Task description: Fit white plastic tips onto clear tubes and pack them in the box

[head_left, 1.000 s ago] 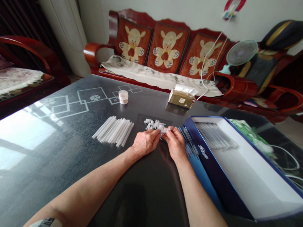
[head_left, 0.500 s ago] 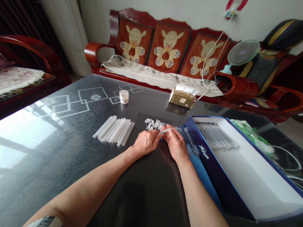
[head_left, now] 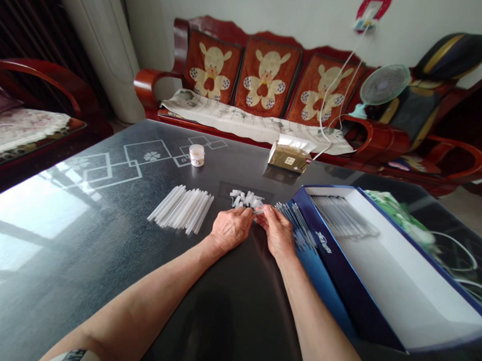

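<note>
My left hand and my right hand meet at the middle of the dark glossy table, fingers pinched together on a thin clear plastic tube held between them. Just beyond the fingertips lies a small heap of short white caps. A row of finished white tubes lies to the left of my left hand. Several thin clear tubes lie right of my right hand, against the blue box.
An open blue box with a white inside holds more clear tubes at the right. A small white jar and a tissue pack stand farther back. A red wooden sofa and a small fan are behind the table.
Both hands stay together at the same spot; the tube between the fingers has shifted slightly and sits lower and more hidden by the fingertips. Nothing else moved.
</note>
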A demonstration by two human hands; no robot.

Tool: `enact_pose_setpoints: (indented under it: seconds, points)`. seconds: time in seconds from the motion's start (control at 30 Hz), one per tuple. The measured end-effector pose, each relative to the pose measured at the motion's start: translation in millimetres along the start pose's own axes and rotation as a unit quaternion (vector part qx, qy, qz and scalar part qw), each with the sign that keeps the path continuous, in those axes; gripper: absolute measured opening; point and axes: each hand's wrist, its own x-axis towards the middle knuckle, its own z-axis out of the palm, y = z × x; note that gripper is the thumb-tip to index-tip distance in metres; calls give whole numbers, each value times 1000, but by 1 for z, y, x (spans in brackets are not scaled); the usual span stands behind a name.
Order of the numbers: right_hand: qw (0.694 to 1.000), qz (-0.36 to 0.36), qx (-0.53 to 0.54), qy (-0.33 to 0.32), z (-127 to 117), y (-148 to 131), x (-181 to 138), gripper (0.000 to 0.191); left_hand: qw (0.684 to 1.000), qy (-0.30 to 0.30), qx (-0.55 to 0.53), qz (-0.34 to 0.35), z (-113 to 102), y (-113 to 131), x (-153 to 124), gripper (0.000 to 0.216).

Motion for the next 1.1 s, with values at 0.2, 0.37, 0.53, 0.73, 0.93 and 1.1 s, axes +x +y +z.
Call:
enact_pose_setpoints:
  seconds: [0.2,0.37,0.53,0.73,0.93,1.1]
  points:
    - [998,40,32,31,6,-3,-3,32,999,30,31,19,6,-2,-1,32]
    - [996,63,41,56,9,-5,-5,33,998,23,51,28,6,-2,-1,27]
    - [993,86,43,72,9,-4,-4,32,998,16,47,38,7,-3,-1,25]
    - [989,94,50,101,9,-2,-3,30,998,17,46,42,9,-1,-1,22]
    - [984,114,47,131,13,-4,-4,28,997,18,62,47,9,3,-1,23]
    - [984,117,46,128,12,-3,-2,29,997,17,64,40,9,4,-1,23]
